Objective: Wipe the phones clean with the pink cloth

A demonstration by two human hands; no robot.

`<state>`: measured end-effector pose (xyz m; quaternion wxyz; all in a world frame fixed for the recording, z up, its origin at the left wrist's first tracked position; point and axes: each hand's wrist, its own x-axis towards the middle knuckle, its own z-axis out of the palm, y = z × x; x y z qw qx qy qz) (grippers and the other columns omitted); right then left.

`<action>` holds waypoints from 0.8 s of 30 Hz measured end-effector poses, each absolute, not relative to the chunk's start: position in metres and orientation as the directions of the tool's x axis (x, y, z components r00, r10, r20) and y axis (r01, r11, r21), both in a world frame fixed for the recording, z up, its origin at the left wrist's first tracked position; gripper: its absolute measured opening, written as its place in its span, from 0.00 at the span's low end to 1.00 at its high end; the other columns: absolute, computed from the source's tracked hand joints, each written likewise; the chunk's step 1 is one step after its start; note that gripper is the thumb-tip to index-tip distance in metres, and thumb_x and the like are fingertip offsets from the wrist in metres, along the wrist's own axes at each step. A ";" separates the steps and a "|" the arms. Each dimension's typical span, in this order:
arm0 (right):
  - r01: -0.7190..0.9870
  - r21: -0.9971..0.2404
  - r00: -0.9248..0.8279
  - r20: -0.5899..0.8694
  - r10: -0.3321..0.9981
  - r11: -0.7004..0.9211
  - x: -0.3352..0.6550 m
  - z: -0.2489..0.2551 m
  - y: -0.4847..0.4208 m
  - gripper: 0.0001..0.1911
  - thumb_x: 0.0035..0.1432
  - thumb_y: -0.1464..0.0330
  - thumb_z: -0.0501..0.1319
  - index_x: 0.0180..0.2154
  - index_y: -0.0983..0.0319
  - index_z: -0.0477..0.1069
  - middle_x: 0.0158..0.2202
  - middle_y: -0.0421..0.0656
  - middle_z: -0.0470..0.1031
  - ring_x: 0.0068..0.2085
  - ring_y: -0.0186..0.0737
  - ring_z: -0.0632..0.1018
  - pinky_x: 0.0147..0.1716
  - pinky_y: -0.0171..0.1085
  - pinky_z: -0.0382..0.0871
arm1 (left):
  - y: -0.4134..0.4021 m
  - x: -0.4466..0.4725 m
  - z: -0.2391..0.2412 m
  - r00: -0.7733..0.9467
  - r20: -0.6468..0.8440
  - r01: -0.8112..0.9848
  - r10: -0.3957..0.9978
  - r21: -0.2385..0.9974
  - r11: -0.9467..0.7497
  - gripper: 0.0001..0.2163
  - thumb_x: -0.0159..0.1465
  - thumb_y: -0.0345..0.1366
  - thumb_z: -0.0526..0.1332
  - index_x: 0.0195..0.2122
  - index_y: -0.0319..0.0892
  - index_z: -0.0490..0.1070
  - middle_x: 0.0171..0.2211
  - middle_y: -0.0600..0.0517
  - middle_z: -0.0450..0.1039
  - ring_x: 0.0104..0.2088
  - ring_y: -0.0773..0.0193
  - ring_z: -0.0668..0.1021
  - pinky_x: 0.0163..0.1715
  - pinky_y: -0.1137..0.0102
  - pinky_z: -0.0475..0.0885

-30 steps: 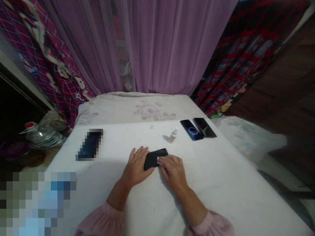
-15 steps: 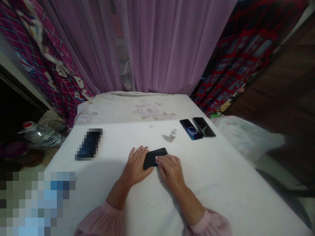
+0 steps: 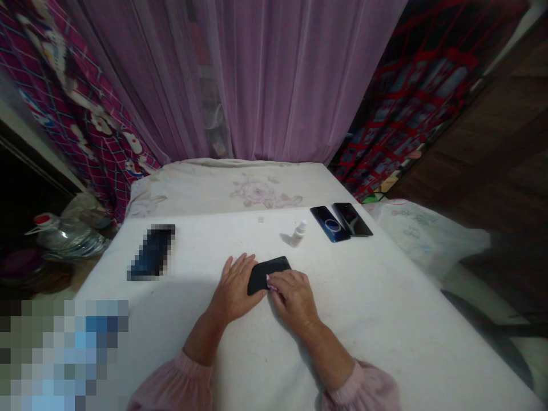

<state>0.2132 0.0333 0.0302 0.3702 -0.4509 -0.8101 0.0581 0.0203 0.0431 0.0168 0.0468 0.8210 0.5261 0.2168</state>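
Note:
A black phone (image 3: 268, 272) lies flat on the white table cover in front of me. My left hand (image 3: 237, 288) grips its left end, fingers along the far side and thumb at the near edge. In my right hand (image 3: 294, 294) a small pink cloth (image 3: 269, 279) is pinched between fingertips and thumb, pressed onto the phone's surface. Most of the cloth is hidden by my fingers, and the right hand covers the phone's right end. Just beyond the phone stands a small white spray bottle (image 3: 298, 235).
Two dark phones, a blue one (image 3: 329, 224) and a black one (image 3: 353, 219), lie side by side at the far right. A tiny pale square (image 3: 261, 220) sits farther back. A pixelated dark object (image 3: 152, 252) lies left. Beyond the table's left edge is a large water bottle (image 3: 71, 235).
My right hand has slid slightly left across the phone with the pink cloth. The left hand keeps its hold, and the whole view has shifted a little.

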 end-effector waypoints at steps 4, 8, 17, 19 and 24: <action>0.679 -0.455 -0.322 0.521 0.791 0.576 0.215 0.033 0.033 0.11 0.56 0.75 0.60 0.39 0.56 0.76 0.40 0.40 0.81 0.41 0.42 0.75 0.44 0.43 0.60 | 0.043 0.020 0.018 0.358 0.312 0.840 0.880 0.304 -0.450 0.25 0.61 0.42 0.61 0.59 0.41 0.62 0.61 0.40 0.66 0.64 0.47 0.65 0.65 0.47 0.52; 0.723 -0.490 -0.229 0.494 0.839 0.486 0.235 0.032 0.039 0.11 0.50 0.77 0.58 0.32 0.57 0.75 0.37 0.40 0.81 0.40 0.42 0.75 0.44 0.44 0.59 | 0.043 0.020 0.019 0.359 0.312 0.834 0.879 0.316 -0.453 0.26 0.61 0.42 0.61 0.59 0.41 0.62 0.62 0.40 0.66 0.64 0.47 0.65 0.65 0.46 0.52; 0.660 -0.475 -0.339 0.502 0.795 0.582 0.227 0.033 0.039 0.11 0.49 0.78 0.58 0.32 0.58 0.73 0.37 0.40 0.80 0.41 0.42 0.75 0.44 0.43 0.60 | 0.044 0.019 0.017 0.366 0.304 0.835 0.879 0.309 -0.455 0.26 0.61 0.42 0.61 0.59 0.39 0.62 0.62 0.39 0.65 0.64 0.46 0.65 0.65 0.45 0.52; 0.630 -0.471 -0.384 0.502 0.775 0.617 0.220 0.034 0.037 0.11 0.51 0.78 0.59 0.33 0.58 0.73 0.39 0.40 0.80 0.42 0.41 0.75 0.45 0.43 0.60 | 0.044 0.019 0.016 0.368 0.312 0.833 0.876 0.309 -0.460 0.26 0.61 0.42 0.61 0.58 0.40 0.62 0.62 0.39 0.66 0.64 0.46 0.65 0.64 0.45 0.53; 0.654 -0.460 -0.377 0.491 0.786 0.601 0.225 0.036 0.037 0.11 0.51 0.77 0.59 0.34 0.57 0.74 0.39 0.39 0.81 0.43 0.41 0.74 0.46 0.43 0.59 | 0.045 0.018 0.016 0.368 0.297 0.828 0.881 0.328 -0.456 0.26 0.61 0.43 0.61 0.60 0.41 0.61 0.62 0.40 0.65 0.65 0.46 0.64 0.65 0.45 0.51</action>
